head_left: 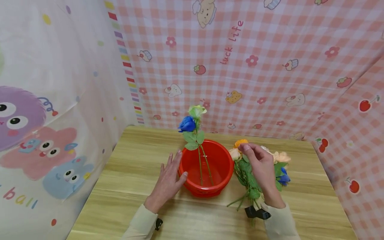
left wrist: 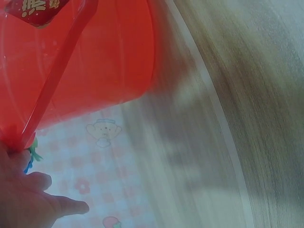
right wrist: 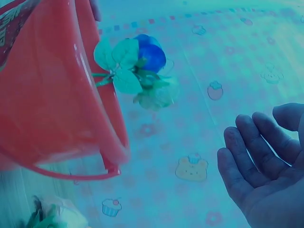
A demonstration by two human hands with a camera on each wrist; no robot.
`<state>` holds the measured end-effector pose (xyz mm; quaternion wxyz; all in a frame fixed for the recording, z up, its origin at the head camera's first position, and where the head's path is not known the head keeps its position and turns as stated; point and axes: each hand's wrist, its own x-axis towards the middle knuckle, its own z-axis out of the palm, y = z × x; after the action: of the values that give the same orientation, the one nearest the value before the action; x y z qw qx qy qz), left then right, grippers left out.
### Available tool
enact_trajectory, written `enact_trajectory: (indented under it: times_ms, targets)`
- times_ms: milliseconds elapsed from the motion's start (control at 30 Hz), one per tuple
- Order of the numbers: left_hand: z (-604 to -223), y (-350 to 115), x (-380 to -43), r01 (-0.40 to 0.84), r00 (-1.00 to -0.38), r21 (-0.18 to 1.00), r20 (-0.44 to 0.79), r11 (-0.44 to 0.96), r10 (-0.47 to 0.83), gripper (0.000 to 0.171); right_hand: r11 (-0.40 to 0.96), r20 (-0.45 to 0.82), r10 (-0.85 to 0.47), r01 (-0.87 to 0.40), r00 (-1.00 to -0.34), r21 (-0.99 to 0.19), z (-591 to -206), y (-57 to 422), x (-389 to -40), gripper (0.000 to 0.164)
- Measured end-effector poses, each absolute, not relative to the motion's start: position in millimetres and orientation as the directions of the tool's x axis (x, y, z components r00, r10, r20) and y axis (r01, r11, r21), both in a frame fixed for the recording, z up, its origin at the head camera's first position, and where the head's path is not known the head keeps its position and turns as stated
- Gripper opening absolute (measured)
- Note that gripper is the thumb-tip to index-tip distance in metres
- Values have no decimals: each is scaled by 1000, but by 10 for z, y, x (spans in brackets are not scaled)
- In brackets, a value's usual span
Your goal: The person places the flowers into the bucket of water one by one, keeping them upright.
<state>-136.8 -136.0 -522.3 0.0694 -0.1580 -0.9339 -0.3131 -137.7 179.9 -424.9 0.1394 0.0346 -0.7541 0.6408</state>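
Observation:
A red plastic bucket (head_left: 189, 160) stands on the wooden table, and my left hand (head_left: 169, 178) touches its left rim with fingers extended. Two stems lean inside it, one with a blue rose (head_left: 187, 124) and one with a pale green-white flower (head_left: 197, 111); both blooms rise above the far rim. To the right of the bucket, my right hand (head_left: 260, 163) is raised, overlapping a pile of flowers (head_left: 246, 171) in the head view. In the right wrist view, the fingers (right wrist: 259, 149) of that hand are loosely bent and hold nothing.
The pile includes an orange bloom (head_left: 241, 143), peach blooms (head_left: 282, 157) and a blue flower (head_left: 284, 177), with stems pointing toward me. A red handle (right wrist: 61, 176) hangs on the bucket. Behind the table (head_left: 120, 186) hangs a pink checked cloth (head_left: 192, 83); a white printed cloth (head_left: 75, 100) hangs at left.

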Motion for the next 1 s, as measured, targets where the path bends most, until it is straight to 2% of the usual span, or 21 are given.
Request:
enact_trajectory:
  times_ms: [500,833,1000]
  targets:
    - [-5181,-1377,-1372,336,-941,565,231,754,246,75,89,191,224,-175,-956,-981,-4450,2145,-1161,36]
    - [-5209,-1379,-1366,340,-939,556,246,758,240,75,90,109,236,-91,-966,-992,-4764,2381,-1058,43]
    - [-5225,-1364,-1363,339,-940,559,238,757,245,74,90,109,297,-85,-949,-992,-4961,2523,-1022,33]
